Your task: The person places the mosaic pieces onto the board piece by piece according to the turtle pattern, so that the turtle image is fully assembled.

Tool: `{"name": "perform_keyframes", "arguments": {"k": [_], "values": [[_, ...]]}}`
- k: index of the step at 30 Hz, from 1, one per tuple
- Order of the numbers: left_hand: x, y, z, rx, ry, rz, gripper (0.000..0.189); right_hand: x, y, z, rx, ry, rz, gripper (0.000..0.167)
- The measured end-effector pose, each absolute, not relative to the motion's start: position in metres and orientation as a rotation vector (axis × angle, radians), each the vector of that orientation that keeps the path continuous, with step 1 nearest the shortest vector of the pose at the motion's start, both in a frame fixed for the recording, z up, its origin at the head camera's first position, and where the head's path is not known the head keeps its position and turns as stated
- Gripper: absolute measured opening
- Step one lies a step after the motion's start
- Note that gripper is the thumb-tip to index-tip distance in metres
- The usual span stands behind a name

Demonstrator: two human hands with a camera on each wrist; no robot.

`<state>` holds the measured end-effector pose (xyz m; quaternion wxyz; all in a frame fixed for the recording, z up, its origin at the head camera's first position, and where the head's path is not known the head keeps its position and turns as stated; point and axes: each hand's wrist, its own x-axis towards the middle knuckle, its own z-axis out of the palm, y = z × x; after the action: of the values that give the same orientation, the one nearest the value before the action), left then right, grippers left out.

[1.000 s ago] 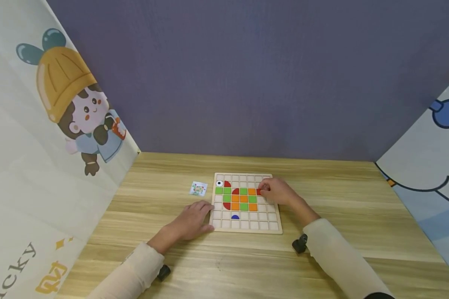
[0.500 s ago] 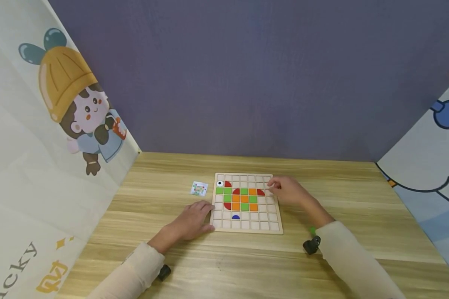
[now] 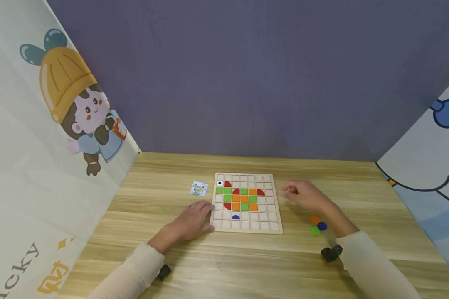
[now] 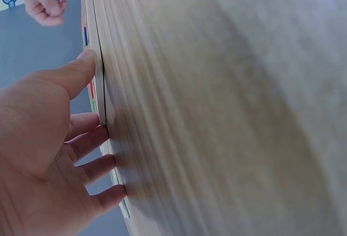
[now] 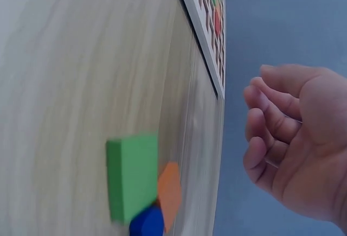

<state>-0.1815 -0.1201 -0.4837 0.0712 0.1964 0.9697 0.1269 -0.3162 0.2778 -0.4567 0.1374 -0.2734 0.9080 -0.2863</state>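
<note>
A wooden grid board (image 3: pixel 262 224) lies on the table, its cells partly filled with green, orange and red pieces, a round eye piece (image 3: pixel 220 183) and a blue half-round piece (image 3: pixel 235 217). My left hand (image 3: pixel 193 220) rests at the board's left edge, thumb and fingertips touching it. To the right of the board my right hand (image 3: pixel 304 194) hovers above the table with loosely curled fingers and nothing in them. Nearest to it lie a green square (image 5: pixel 135 176), an orange piece (image 5: pixel 169 192) and a blue piece (image 5: pixel 147 222), loose and close together.
A small printed card (image 3: pixel 199 188) lies left of the board. The wooden table (image 3: pixel 224 265) meets a dark wall (image 3: pixel 247 83) at the back. Printed panels with cartoon figures stand at left and right.
My right hand has let go of the red quarter-round piece at the right end of the coloured row and moved right, off the board. The loose pieces are now uncovered. My left hand stays put.
</note>
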Motion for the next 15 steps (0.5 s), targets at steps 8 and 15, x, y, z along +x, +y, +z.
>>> {"name": "perform_keyframes", "arguments": {"k": [8, 15], "values": [[-0.182, -0.121, -0.486, 0.603, 2.919, 0.384, 0.066, -0.306, 0.301, -0.451, -0.796, 2.611, -0.745, 0.025], [-0.182, -0.121, -0.486, 0.604, 2.922, 0.383, 0.066, -0.297, 0.322, -0.453, -0.758, 2.596, -0.712, 0.02]]}}
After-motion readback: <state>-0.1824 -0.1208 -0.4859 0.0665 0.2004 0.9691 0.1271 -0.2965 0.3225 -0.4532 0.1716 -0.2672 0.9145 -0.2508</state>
